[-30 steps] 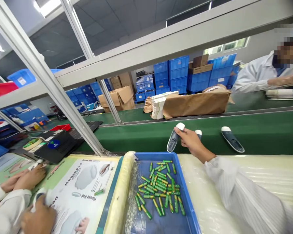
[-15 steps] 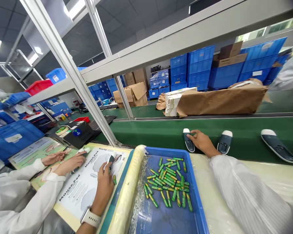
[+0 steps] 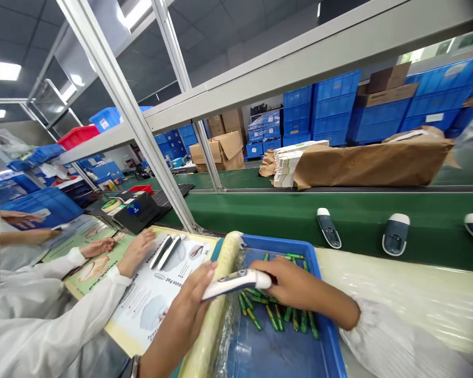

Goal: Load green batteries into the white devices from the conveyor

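My right hand (image 3: 299, 286) pinches one slim white-and-slate plastic handset (image 3: 233, 284) by its rounded head, over the left edge of a blue plastic tray (image 3: 284, 357); my left hand (image 3: 185, 307) meets its tail, gripping or not I can't tell. Slim green-and-yellow cylindrical batteries (image 3: 254, 319), partly hidden, fill the tray's middle. Three similar handsets (image 3: 329, 229) line the smooth green belt's (image 3: 260, 215) near edge.
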Demonstrator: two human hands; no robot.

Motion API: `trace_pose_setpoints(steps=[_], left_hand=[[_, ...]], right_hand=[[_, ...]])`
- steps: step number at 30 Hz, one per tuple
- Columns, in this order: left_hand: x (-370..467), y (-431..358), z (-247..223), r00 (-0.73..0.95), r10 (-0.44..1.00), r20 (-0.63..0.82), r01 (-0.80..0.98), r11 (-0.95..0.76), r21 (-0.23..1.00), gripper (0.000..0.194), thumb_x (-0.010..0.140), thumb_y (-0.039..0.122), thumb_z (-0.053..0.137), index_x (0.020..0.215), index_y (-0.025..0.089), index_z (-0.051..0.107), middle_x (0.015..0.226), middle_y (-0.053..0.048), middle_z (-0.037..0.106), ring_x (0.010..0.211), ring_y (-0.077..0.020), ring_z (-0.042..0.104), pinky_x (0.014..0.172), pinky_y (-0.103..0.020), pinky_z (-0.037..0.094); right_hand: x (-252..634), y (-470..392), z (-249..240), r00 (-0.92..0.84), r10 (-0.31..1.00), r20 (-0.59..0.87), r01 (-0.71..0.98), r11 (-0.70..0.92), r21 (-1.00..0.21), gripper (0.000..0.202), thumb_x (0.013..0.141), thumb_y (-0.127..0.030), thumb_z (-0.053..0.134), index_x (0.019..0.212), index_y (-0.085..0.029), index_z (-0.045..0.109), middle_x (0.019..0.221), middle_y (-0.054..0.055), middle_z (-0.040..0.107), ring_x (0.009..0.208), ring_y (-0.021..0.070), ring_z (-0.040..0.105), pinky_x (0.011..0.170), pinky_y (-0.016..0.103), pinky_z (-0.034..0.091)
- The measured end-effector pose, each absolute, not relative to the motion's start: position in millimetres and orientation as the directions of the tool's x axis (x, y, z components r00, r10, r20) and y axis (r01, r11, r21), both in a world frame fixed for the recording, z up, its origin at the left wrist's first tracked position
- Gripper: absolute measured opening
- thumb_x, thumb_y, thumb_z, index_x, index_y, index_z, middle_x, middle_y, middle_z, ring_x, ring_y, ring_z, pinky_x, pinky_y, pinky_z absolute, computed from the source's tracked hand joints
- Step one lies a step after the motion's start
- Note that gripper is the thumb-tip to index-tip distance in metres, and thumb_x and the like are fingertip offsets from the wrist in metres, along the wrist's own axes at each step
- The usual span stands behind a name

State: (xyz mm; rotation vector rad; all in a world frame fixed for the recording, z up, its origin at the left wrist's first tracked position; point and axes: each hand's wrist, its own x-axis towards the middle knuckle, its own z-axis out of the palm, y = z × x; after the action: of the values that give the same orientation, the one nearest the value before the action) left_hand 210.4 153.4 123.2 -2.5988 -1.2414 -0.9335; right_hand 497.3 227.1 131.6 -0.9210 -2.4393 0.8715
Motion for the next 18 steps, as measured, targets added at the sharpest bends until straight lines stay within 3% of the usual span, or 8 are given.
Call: trace_pose_setpoints(steps=[1,4,8,11,13,15,16,18], left_hand=[[205,151,118,0.443,0.706,0.552,0.770,-0.616,0.170,0.069,0.104,0.011,0.053,0.164,0.038,0.034,0.151,-0.005,0.068,0.139,-0.0180,0.066,0.114,-0.033,0.058],[196,146,106,0.496,0.722,0.482,0.758,-0.631,0.164,0.059,0.105,0.013,0.052,0.159,0.034,0.044,0.141,-0.001,0.075,0.130,-0.0133,0.071,0.113,-0.024,0.055],[198,152,100,0.521,0.669,0.529,0.713,-0.683,0.161,0.064,0.105,0.014,0.055,0.162,0.036,0.039,0.150,-0.002,0.069,0.139,-0.0154,0.065,0.118,-0.029,0.053],[189,168,82,0.176,0.849,0.497,0.854,-0.384,0.352,0.052,0.105,0.037,0.058,0.156,0.030,0.048,0.147,-0.010,0.068,0.137,-0.0268,0.065,0.113,-0.046,0.059],[177,179,66,-0.059,0.925,0.376,0.884,-0.126,0.450,0.053,0.100,0.052,0.058,0.143,0.022,0.059,0.135,-0.017,0.070,0.129,-0.0357,0.067,0.108,-0.059,0.059],[167,186,52,-0.113,0.954,0.277,0.882,-0.032,0.470,0.049,0.094,0.058,0.060,0.122,0.019,0.070,0.119,-0.017,0.072,0.115,-0.0393,0.070,0.102,-0.066,0.058],[163,189,48,-0.095,0.964,0.250,0.879,-0.037,0.475,0.042,0.093,0.056,0.060,0.111,0.021,0.072,0.111,-0.015,0.073,0.108,-0.0382,0.071,0.098,-0.064,0.059],[160,191,44,-0.042,0.971,0.235,0.868,-0.081,0.490,0.029,0.094,0.049,0.056,0.096,0.024,0.071,0.100,-0.011,0.074,0.098,-0.0339,0.072,0.092,-0.057,0.062]], right_hand=[[495,224,128,-0.708,0.701,0.088,0.474,0.564,-0.676,0.010,0.095,-0.023,0.065,0.102,-0.025,0.072,0.084,0.000,0.073,0.081,0.0220,0.068,0.073,0.030,0.042],[488,215,124,-0.704,0.710,0.018,0.501,0.514,-0.696,0.027,0.090,-0.039,0.077,0.113,-0.026,0.069,0.098,0.002,0.076,0.092,0.0255,0.068,0.074,0.029,0.039],[489,208,141,-0.673,0.739,0.013,0.548,0.511,-0.663,0.011,0.089,-0.027,0.070,0.098,-0.023,0.065,0.094,0.004,0.075,0.091,0.0255,0.068,0.073,0.029,0.039],[505,217,159,-0.517,0.839,0.173,0.556,0.482,-0.677,0.018,0.086,-0.018,0.066,0.103,-0.023,0.062,0.094,0.003,0.075,0.085,0.0242,0.069,0.070,0.028,0.041],[513,228,158,-0.231,0.919,0.320,0.533,0.395,-0.748,0.019,0.094,-0.024,0.061,0.113,-0.024,0.059,0.092,0.002,0.074,0.077,0.0220,0.068,0.066,0.028,0.044],[515,240,144,-0.029,0.921,0.388,0.552,0.338,-0.762,0.021,0.099,-0.026,0.056,0.121,-0.024,0.055,0.090,0.002,0.072,0.075,0.0219,0.068,0.065,0.028,0.046],[514,246,134,-0.057,0.917,0.395,0.601,0.348,-0.719,0.024,0.098,-0.022,0.057,0.122,-0.024,0.054,0.093,0.004,0.073,0.080,0.0231,0.070,0.068,0.029,0.048],[511,256,115,-0.285,0.901,0.328,0.706,0.428,-0.563,0.033,0.091,-0.012,0.060,0.122,-0.022,0.055,0.107,0.009,0.074,0.095,0.0265,0.072,0.077,0.031,0.050]])
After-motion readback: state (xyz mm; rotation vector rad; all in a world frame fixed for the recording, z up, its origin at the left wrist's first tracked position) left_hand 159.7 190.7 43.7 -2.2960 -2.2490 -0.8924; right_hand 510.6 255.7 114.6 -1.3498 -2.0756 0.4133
